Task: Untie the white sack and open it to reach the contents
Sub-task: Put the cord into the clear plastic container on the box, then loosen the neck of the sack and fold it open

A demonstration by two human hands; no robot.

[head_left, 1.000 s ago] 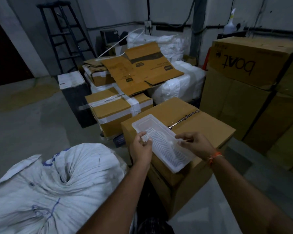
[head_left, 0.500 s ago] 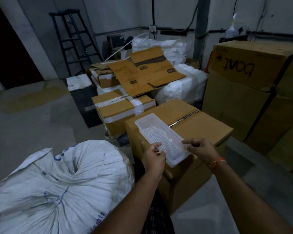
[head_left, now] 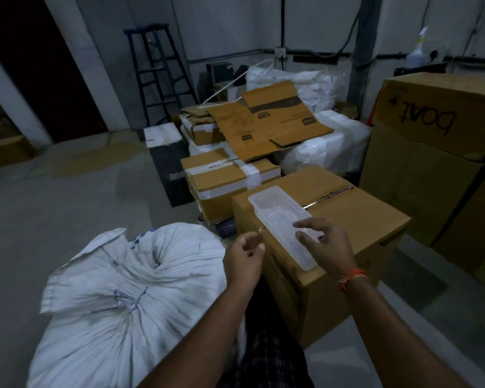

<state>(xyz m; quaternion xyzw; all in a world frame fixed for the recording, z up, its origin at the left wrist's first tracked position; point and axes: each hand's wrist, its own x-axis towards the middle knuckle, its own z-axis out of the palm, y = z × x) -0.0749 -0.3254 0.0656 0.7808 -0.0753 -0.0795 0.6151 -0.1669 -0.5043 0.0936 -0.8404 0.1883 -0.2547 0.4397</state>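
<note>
A big white woven sack [head_left: 118, 298] lies on the floor at the lower left, its mouth gathered into a twisted knot [head_left: 125, 299] bound with thin cord. My left hand [head_left: 245, 256] hovers between the sack and a cardboard box [head_left: 356, 219], fingers curled and holding nothing. My right hand [head_left: 325, 245] rests with spread fingers on a clear plastic tray [head_left: 277, 217] that lies on top of that box. Neither hand touches the sack.
Taped cardboard boxes [head_left: 224, 180] and flattened cardboard [head_left: 266, 121] crowd the space behind. Tall stacked boxes [head_left: 431, 152] stand at the right. White wrapped bundles [head_left: 328, 149] and a dark stepladder [head_left: 157, 71] sit by the back wall. Bare concrete floor [head_left: 67, 197] spreads to the left.
My left hand has let go of the plastic tray and drawn back toward the sack. The right hand now lies on the tray. The view has swung left.
</note>
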